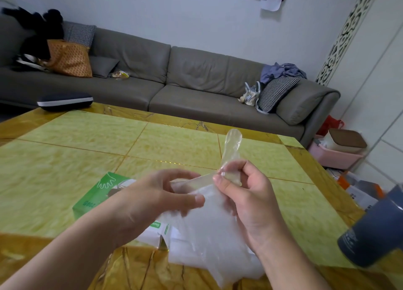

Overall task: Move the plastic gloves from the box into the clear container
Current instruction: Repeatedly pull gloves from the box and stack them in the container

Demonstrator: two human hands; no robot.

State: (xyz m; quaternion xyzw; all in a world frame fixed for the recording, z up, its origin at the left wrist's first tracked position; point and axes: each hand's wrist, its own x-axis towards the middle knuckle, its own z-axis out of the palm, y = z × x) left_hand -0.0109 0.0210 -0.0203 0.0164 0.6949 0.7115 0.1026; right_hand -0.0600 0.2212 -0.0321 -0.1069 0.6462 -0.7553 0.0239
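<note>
A long grey sofa point(174, 80) stands against a pale wall point(174, 15), strewn with checked cushions point(275, 93) and clothes point(281, 70). A white fretwork panel point(344, 34) rises at right, a pink basket point(333, 156) on the floor below.

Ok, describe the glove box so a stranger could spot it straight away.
Start at the yellow-green table. Near its front edge, under the left hand, lies the glove box, beside a heap of clear gloves. It is the only green thing there, with a white hand outline printed on it.

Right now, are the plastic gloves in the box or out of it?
Out: both hands, left hand and right hand, hold the plastic gloves above the green box.
</note>
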